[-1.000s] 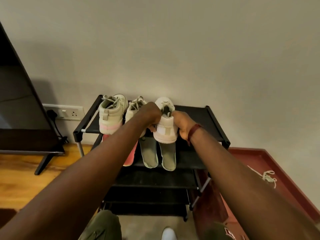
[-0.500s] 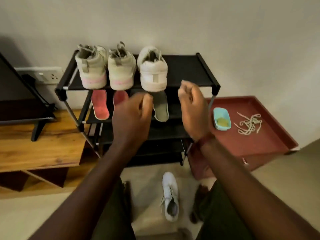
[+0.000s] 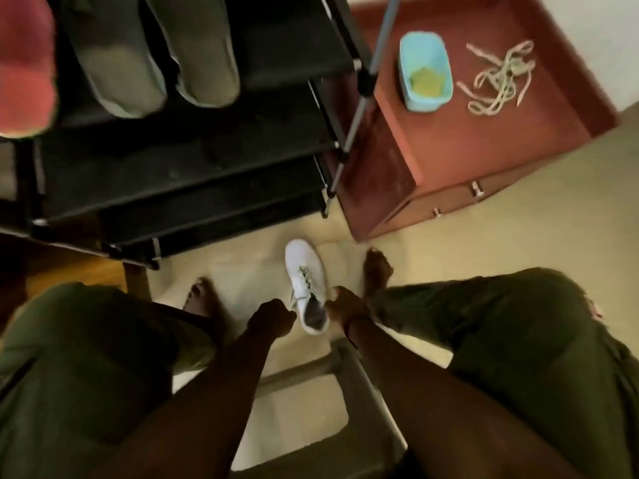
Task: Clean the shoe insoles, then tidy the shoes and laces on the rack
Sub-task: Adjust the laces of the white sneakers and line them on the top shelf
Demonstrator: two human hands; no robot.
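Note:
A white shoe (image 3: 307, 285) lies on the floor between my bare feet, toe pointing to the black rack (image 3: 193, 150). My left hand (image 3: 271, 318) curls at the left side of the shoe's collar. My right hand (image 3: 345, 305) grips the collar's right side by the heel. On a rack shelf lie a pink insole (image 3: 24, 63) and two grey-green insoles (image 3: 128, 63) (image 3: 204, 53). A tangle of pale laces (image 3: 498, 81) rests on the red cabinet (image 3: 449, 143). The picture is blurred.
A light blue tub (image 3: 425, 70) holding something yellow-green stands on the cabinet beside the laces. A pale stool (image 3: 311, 409) is under me between my knees. My feet (image 3: 204, 302) (image 3: 377, 271) flank the shoe. Wooden furniture edges in at the left.
My view has swung down from the rack's top shelf to the floor. Both hands have dropped from in front of the rack to the white shoe between my feet.

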